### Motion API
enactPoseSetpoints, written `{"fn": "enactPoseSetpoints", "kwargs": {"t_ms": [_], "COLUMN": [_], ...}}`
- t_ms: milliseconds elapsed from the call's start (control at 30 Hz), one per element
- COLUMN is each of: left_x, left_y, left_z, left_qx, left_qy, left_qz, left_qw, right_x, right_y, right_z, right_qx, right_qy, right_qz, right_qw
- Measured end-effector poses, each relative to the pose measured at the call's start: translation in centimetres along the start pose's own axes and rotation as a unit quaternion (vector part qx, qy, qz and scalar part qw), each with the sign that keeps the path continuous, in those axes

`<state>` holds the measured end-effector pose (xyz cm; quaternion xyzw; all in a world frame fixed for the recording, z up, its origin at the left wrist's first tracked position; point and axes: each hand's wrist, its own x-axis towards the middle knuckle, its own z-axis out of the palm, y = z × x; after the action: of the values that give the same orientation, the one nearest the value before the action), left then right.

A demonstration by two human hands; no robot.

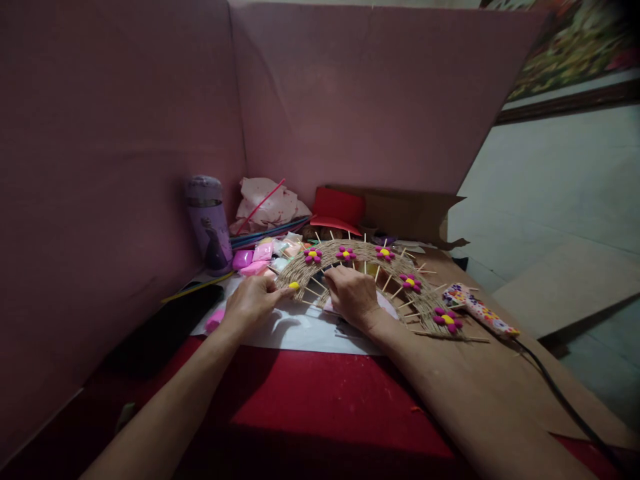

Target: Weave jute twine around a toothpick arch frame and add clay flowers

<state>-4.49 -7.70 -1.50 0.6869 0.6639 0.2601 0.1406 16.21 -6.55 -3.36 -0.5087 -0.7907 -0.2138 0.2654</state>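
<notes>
A woven jute arc with wooden sticks poking out lies on white paper. Several pink clay flowers with yellow centres sit along it. My left hand has its fingers closed in a pinch by a small yellow clay ball at the arc's left end. My right hand rests on the inner edge of the arc, fingers curled down on the weave.
A patterned glue gun with a black cord lies at the right. A purple bottle, packets of coloured clay, a red box and a crumpled bag stand behind. Pink cardboard walls enclose left and back.
</notes>
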Motion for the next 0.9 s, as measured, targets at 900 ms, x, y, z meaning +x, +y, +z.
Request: {"fn": "enactPoseSetpoints", "kwargs": {"t_ms": [900], "left_x": [-1.5], "left_y": [1.7], "left_z": [1.2], "left_qx": [0.259], "left_qy": [0.056], "left_qz": [0.106], "left_qw": [0.958], "right_x": [0.0], "right_y": [0.1], "right_z": [0.1], "right_qx": [-0.003], "right_qy": [0.002], "right_qz": [0.0], "right_qw": [1.0]}}
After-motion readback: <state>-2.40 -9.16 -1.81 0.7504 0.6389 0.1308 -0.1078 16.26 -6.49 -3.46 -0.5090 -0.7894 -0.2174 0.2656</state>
